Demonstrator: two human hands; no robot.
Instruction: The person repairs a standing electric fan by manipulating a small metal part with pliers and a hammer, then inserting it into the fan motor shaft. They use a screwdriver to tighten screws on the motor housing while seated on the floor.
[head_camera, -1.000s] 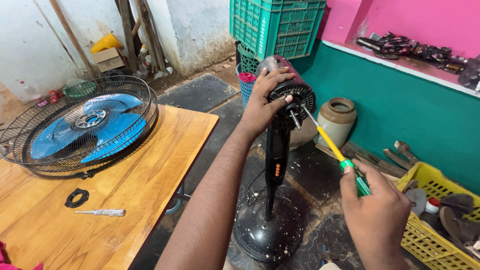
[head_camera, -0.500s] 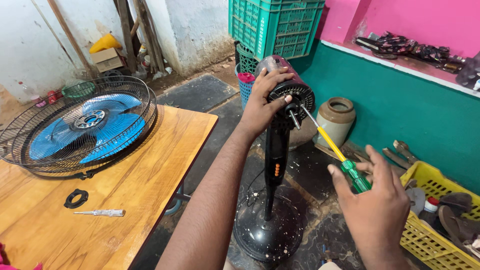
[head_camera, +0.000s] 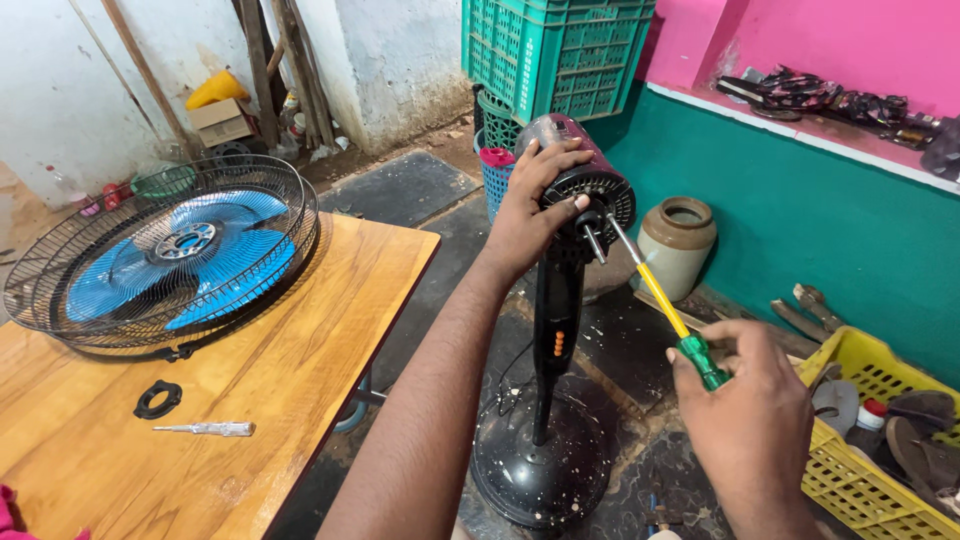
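Observation:
A black pedestal fan stand (head_camera: 545, 440) rises from a round base on the floor. My left hand (head_camera: 535, 205) grips its motor head (head_camera: 598, 192) from the left. A yellow-and-green screwdriver (head_camera: 668, 312) is pinched in the fingers of my right hand (head_camera: 748, 415), and its metal tip rests on the motor's front beside the shaft. On the wooden table (head_camera: 300, 350) lies the wire fan guard (head_camera: 160, 255) with the blue blade (head_camera: 185, 262) inside.
A black ring nut (head_camera: 158, 399) and a small clear tester screwdriver (head_camera: 208, 429) lie on the table. A yellow crate (head_camera: 850, 440) of tools sits at the right, a clay jar (head_camera: 678, 245) by the teal wall, green crates (head_camera: 555, 55) behind.
My right hand has shifted its hold on the screwdriver handle, from a closed fist to fingertips. The left hand and the motor head have stayed in place.

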